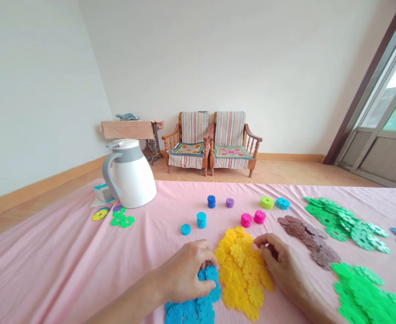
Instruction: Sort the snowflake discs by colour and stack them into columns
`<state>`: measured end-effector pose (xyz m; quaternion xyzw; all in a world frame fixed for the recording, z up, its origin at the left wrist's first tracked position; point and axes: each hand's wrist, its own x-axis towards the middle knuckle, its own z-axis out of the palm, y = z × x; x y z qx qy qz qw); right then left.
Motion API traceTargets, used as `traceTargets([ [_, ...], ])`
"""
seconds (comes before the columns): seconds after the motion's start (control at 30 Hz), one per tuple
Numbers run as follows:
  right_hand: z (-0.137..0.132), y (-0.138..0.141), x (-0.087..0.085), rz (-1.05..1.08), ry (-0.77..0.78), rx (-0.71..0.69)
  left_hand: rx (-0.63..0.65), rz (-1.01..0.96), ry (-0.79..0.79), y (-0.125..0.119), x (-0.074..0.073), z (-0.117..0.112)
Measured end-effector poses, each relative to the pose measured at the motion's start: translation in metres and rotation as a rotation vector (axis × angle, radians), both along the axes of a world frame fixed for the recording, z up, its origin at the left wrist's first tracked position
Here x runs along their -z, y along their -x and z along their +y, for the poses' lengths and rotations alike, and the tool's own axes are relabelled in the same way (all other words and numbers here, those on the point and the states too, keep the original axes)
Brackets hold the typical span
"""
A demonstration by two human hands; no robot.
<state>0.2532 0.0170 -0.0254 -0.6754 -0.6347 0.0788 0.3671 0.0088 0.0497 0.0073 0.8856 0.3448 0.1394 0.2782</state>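
Note:
My left hand (187, 272) is curled over a heap of blue snowflake-shaped plastic discs (189, 311), its thumb and fingers around a few of them at the heap's upper end. Just right of it lies a heap of yellow snowflake discs (241, 270). My right hand (283, 265) rests at that heap's right edge, fingers bent and thumb apart, with nothing visible between them. Beyond the hands stand a light-blue stack (201, 220), a single-looking blue disc pile (185, 229) and two pink stacks (246, 220).
Dark-blue (211, 201), purple (229, 203), lime (267, 202) and cyan stacks (282, 203) stand farther back. Brown (309, 240), green (346, 222) and bright-green heaps (369, 297) lie right. A white jug (135, 177) stands left, near loose linked discs (122, 219).

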Motion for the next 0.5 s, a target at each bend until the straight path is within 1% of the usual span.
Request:
traceTargets([
  [0.07, 0.0, 0.0, -0.002, 0.02, 0.012, 0.0, -0.007, -0.011, -0.038, 0.003, -0.004, 0.004],
  [0.13, 0.0, -0.001, -0.002, 0.034, 0.038, -0.023, -0.056, -0.044, -0.089, 0.01, -0.009, 0.013],
  [0.23, 0.001, -0.002, 0.001, 0.039, 0.045, -0.038, -0.214, -0.131, -0.189, 0.027, -0.01, 0.033],
  [0.33, 0.003, -0.002, 0.008, 0.064, 0.013, -0.011, -0.34, -0.162, -0.252, 0.043, -0.001, 0.052],
  [0.43, 0.004, -0.004, 0.013, 0.073, 0.018, -0.016, -0.365, -0.158, -0.257, 0.051, 0.011, 0.062],
  [0.5, 0.004, -0.005, 0.014, 0.066, 0.029, -0.02, -0.359, -0.151, -0.252, 0.052, 0.016, 0.064],
])
